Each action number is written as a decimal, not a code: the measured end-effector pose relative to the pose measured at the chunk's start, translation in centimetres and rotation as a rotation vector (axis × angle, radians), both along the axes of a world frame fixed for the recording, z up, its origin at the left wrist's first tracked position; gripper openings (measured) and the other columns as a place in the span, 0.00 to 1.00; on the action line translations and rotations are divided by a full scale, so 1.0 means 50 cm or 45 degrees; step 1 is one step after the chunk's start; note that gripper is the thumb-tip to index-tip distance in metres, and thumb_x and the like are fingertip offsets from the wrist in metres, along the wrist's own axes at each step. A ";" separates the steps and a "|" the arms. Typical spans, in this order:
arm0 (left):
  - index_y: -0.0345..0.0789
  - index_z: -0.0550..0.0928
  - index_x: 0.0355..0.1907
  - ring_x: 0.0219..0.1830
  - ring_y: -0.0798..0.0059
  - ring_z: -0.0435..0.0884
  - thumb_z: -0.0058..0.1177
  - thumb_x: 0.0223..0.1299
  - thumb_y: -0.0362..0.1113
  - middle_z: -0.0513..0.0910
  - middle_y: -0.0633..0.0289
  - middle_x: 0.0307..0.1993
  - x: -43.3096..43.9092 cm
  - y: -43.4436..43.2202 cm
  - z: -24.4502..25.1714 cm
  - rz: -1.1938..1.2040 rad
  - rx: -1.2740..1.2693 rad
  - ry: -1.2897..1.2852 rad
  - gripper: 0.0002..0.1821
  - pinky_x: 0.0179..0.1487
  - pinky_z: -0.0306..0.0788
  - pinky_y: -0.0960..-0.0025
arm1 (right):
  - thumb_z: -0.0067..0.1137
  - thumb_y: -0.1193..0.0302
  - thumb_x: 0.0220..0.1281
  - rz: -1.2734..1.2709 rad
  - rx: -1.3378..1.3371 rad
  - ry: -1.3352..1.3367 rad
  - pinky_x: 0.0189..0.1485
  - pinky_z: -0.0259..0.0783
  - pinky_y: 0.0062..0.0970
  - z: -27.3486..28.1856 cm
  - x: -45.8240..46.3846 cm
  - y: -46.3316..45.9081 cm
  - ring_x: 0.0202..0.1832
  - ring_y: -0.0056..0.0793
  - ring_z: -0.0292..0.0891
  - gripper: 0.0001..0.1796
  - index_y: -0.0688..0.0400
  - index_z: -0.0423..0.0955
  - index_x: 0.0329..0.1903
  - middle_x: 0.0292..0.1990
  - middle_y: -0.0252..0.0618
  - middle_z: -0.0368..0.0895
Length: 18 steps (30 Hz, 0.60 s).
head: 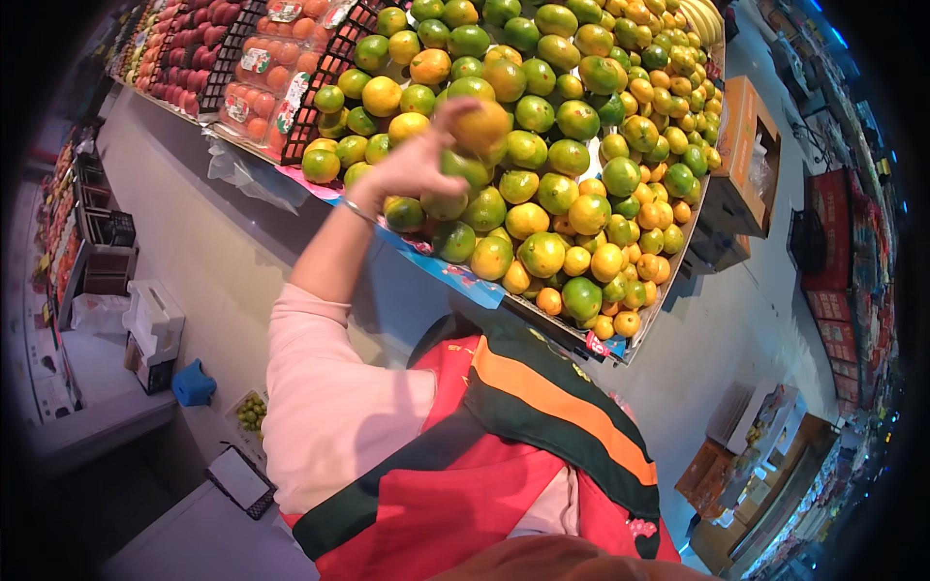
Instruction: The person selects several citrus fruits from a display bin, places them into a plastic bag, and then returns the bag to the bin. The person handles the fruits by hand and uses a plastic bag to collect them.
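My left hand point(418, 163) reaches in from the left over a heap of green and orange citrus fruits point(541, 152). Its fingers and thumb are spread apart. The fingertips lie against the upper left side of a blurred orange citrus fruit point(479, 127); whether they grip it cannot be told. Below that fruit, the thumb is near several greener ones. A thin bangle circles the wrist, below it a pink sleeve. My right hand is out of view. The heap fills a display stand with a blue and pink edge strip point(465, 283).
Black plastic lattice dividers point(330, 80) separate the citrus from clear packs of orange-red fruit point(254, 102) and rows of red fruit at the upper left. An open cardboard box point(737, 145) stands right of the stand. A blue stool point(194, 383) is on the floor at the lower left.
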<state>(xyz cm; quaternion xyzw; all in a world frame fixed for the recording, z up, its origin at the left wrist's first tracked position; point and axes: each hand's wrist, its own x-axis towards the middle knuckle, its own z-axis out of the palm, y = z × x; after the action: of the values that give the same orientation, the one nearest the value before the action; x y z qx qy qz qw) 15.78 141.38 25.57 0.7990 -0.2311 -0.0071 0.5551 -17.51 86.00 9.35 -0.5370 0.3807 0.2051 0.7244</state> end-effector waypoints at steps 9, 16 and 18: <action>0.64 0.57 0.73 0.74 0.38 0.54 0.71 0.47 0.42 0.47 0.42 0.75 0.168 0.197 -0.067 0.536 0.874 -0.091 0.51 0.73 0.60 0.52 | 0.44 0.62 0.71 -0.115 0.152 0.085 0.60 0.71 0.32 0.052 0.000 0.072 0.58 0.34 0.72 0.24 0.63 0.66 0.63 0.60 0.46 0.73; 0.54 0.68 0.68 0.72 0.41 0.55 0.67 0.47 0.49 0.59 0.47 0.70 0.110 0.000 -0.026 0.572 0.770 -0.803 0.42 0.70 0.57 0.41 | 0.44 0.64 0.71 -0.327 0.133 0.076 0.60 0.72 0.30 0.082 -0.006 0.095 0.57 0.32 0.74 0.21 0.63 0.69 0.59 0.56 0.44 0.76; 0.53 0.70 0.66 0.71 0.45 0.57 0.69 0.45 0.45 0.60 0.48 0.70 0.047 -0.104 -0.022 0.101 0.581 -0.700 0.41 0.70 0.59 0.47 | 0.44 0.64 0.71 -0.350 0.142 0.074 0.60 0.72 0.30 0.071 -0.015 0.084 0.56 0.32 0.74 0.21 0.63 0.70 0.58 0.56 0.44 0.77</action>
<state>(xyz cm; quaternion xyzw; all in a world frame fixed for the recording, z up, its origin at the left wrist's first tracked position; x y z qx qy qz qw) 18.13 136.20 24.49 0.8827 -0.3330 0.1783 0.2795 -18.24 90.19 12.91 -0.4326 0.4593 0.1403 0.7630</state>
